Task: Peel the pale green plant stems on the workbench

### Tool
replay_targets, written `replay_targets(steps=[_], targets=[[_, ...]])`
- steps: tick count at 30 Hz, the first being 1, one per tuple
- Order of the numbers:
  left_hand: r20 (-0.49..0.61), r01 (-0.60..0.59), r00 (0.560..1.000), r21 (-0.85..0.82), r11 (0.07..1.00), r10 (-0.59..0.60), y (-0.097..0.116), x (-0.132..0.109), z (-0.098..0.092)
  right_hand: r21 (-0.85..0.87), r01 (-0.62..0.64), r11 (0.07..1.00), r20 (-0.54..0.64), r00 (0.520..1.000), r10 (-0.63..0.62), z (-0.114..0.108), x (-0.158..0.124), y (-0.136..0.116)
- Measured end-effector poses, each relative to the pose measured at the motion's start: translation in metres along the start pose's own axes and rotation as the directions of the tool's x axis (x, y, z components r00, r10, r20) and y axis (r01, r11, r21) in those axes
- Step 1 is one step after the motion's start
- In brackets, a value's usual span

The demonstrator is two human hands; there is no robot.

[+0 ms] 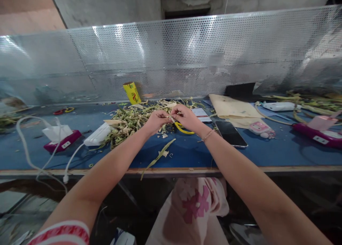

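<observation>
Toward the back edge of the table [197, 154], left hand [155, 123] and right hand [186, 119] pinch a pale scrap [172, 119], fingertips drawn together; a light grip likely limits tearing.

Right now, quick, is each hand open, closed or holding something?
Left hand: grip closed, pinching a small pale scrap.
Right hand: grip closed, pinching the same scrap.

Shows as a pale scrap of plant matter [172, 120] — small, thin, partly hidden by fingers. Hangs pinched between left hand [158, 121] and right hand [185, 116] — above the blue tabletop [195, 150].
</observation>
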State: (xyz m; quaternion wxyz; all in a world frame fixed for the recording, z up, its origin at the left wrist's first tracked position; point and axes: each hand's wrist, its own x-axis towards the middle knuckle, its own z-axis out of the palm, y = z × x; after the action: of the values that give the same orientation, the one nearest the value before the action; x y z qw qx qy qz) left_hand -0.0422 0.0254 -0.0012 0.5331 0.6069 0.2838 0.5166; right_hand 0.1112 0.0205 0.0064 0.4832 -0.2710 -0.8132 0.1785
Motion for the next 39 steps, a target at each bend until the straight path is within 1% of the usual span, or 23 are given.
replay_targets(steps=[3, 6, 11, 15, 18, 22, 26, 29, 34, 36, 39], targets=[[0.012, 0.037, 0.999, -0.036, 0.999, -0.037, 0.0, -0.001, -0.001, 0.04, -0.026, 0.999, 0.009, 1.0, 0.026, 0.0, 0.0, 0.0], [0.008, 0.06, 0.998, -0.059, 0.996, -0.06, 0.001, -0.001, -0.001, 0.031, -0.008, 0.999, 0.011, 1.0, 0.007, -0.001, 0.0, 0.002], [0.009, 0.077, 0.997, -0.044, 0.996, -0.076, 0.004, -0.002, 0.0, -0.061, 0.093, 0.994, 0.035, 0.995, -0.091, -0.006, -0.001, 0.003], [0.034, 0.087, 0.996, -0.005, 0.996, -0.087, 0.005, -0.002, -0.001, -0.146, 0.195, 0.97, 0.071, 0.98, -0.187, -0.009, -0.001, 0.002], [0.044, 0.114, 0.992, 0.026, 0.993, -0.115, 0.002, -0.001, -0.003, -0.219, 0.249, 0.943, 0.144, 0.964, -0.222, -0.01, -0.001, 0.002], [0.057, 0.189, 0.98, 0.067, 0.98, -0.193, -0.002, 0.001, -0.007, -0.337, 0.301, 0.892, 0.279, 0.937, -0.21, -0.011, -0.002, 0.005], [0.042, 0.218, 0.974, 0.073, 0.973, -0.222, -0.002, 0.001, -0.009, -0.412, 0.343, 0.844, 0.327, 0.92, -0.214, -0.01, -0.005, 0.007], [0.038, 0.18, 0.983, 0.039, 0.983, -0.181, -0.001, 0.001, -0.006, -0.397, 0.32, 0.86, 0.291, 0.933, -0.213, -0.009, -0.006, 0.007], [0.027, 0.063, 0.998, -0.006, 0.998, -0.063, 0.001, 0.0, -0.001, -0.286, 0.236, 0.929, 0.135, 0.969, -0.205, -0.007, -0.003, 0.004], [0.019, 0.04, 0.999, -0.006, 0.999, -0.04, 0.001, 0.0, -0.001, -0.234, 0.193, 0.953, 0.083, 0.98, -0.179, -0.006, -0.002, 0.003], [0.009, 0.032, 0.999, -0.013, 0.999, -0.032, 0.001, 0.0, -0.001, -0.169, 0.122, 0.978, 0.046, 0.992, -0.115, -0.005, -0.001, 0.002]])
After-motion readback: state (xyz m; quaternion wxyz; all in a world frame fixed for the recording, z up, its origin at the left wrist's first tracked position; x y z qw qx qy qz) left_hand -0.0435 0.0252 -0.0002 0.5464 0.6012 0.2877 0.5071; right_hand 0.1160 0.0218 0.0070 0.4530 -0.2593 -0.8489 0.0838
